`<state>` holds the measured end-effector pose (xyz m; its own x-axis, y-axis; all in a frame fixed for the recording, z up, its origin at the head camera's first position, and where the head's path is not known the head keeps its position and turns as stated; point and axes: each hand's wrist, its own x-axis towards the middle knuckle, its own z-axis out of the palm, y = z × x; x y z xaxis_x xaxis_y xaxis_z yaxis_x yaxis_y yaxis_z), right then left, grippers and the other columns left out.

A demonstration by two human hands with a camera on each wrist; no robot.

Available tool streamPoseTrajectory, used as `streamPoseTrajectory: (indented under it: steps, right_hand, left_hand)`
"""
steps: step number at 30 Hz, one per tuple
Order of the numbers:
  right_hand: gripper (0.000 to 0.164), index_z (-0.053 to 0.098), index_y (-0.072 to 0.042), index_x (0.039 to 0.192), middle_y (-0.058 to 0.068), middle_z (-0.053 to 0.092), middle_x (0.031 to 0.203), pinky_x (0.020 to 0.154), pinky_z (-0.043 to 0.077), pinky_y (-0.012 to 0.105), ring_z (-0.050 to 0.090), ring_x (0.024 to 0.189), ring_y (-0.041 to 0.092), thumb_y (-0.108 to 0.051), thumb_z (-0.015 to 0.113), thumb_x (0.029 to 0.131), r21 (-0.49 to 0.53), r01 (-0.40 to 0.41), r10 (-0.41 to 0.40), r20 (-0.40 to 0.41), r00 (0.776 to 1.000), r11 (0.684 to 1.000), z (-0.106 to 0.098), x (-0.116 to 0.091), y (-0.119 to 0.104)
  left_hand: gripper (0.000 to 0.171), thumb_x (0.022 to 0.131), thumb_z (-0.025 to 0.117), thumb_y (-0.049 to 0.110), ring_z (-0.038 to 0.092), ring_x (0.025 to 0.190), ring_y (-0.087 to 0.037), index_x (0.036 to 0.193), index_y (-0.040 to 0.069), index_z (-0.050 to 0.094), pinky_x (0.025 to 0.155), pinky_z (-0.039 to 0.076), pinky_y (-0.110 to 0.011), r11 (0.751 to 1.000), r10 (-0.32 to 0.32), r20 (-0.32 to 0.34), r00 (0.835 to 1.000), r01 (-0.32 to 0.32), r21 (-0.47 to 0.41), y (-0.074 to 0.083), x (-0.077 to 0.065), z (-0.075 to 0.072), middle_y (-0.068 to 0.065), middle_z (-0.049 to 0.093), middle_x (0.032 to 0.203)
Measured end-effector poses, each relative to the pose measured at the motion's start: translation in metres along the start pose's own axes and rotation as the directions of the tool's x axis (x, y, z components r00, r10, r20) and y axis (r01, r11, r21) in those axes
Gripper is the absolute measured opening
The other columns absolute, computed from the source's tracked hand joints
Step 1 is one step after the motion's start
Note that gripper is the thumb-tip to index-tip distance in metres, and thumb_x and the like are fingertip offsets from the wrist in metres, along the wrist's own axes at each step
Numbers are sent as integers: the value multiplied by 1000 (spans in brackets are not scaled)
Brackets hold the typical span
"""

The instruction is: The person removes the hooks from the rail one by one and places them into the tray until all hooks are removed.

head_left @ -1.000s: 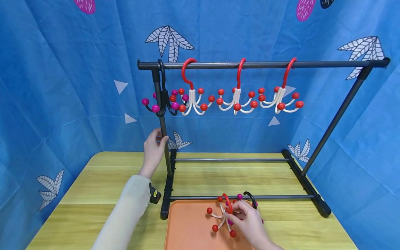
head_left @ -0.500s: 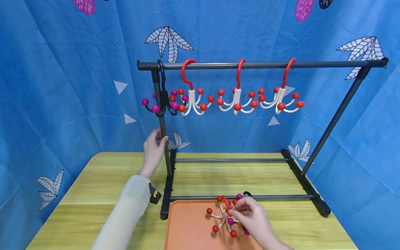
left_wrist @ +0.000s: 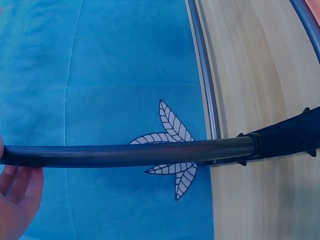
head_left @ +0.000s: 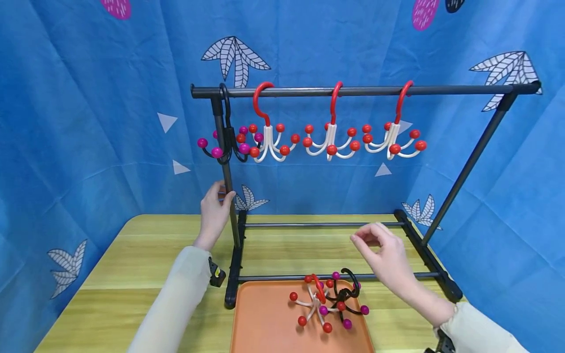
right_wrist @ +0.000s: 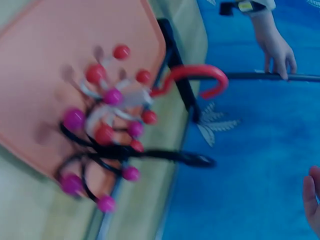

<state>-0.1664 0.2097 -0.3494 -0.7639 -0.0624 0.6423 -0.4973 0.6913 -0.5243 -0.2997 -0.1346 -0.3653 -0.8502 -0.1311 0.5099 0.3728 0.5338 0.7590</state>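
Observation:
My left hand (head_left: 213, 212) grips the left upright post (head_left: 234, 223) of a black rack, thumb in front and fingers behind. The left wrist view shows this hand (left_wrist: 19, 200) at the post's edge-of-frame end. My right hand (head_left: 388, 255) is in the air over the rack's base, fingers bent toward the thumb, with nothing between them. Below and left of it, two octopus-shaped hook hangers lie on an orange tray (head_left: 260, 318). One is white with a red hook (head_left: 319, 289) and red balls; the other is a black hanger (head_left: 342, 294) with magenta balls. Their arms overlap.
From the rack's top rail (head_left: 300, 91) hang a black hanger (head_left: 227, 132) by the left post and several white-and-red hangers (head_left: 332, 135) to its right. A low front bar (head_left: 388, 276) crosses behind the tray. Blue patterned cloth (head_left: 110, 122) encloses the wooden table (head_left: 145, 264).
My right hand has left the red hook of the white hanger on the tray and moved up and right. The two hangers stay on the tray. My left hand keeps hold of the post.

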Motion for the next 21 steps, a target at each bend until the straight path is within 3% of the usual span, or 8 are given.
streamPoseTrajectory:
  steps: [8,13,17,21]
  right_hand:
    - [4,63,-8,86,-2,58,79,62,43,8,51,70,-1,-12,65,84,-84,111,-117,-65,991,990,-24,48,-2]
    - [10,64,-3,88,5,60,81,63,38,6,50,71,1,-12,65,84,-154,174,-199,-162,967,973,-41,83,-3]
    - [16,64,0,92,11,61,87,70,34,7,50,77,9,-13,64,85,-181,142,-184,-240,953,973,-54,108,-5]
    - [23,63,1,100,13,58,97,73,33,9,50,86,12,-18,62,86,-159,39,-88,-310,947,986,-65,130,-8]
  left_hand:
    - [30,91,55,26,57,96,-28,115,8,52,79,50,-42,1000,-15,18,1000,15,1,-1,0,-2,-12,56,103]
    - [31,91,55,26,57,96,-28,115,7,52,79,50,-42,1000,-2,15,1000,2,9,-2,0,-2,-13,56,104]
    - [30,91,55,25,57,95,-28,114,7,52,79,50,-42,1000,-4,13,1000,4,17,-2,0,-2,-12,57,103]
    - [28,91,55,25,57,95,-27,113,8,53,79,49,-41,1000,-14,10,1000,14,20,0,0,-1,-11,56,104]
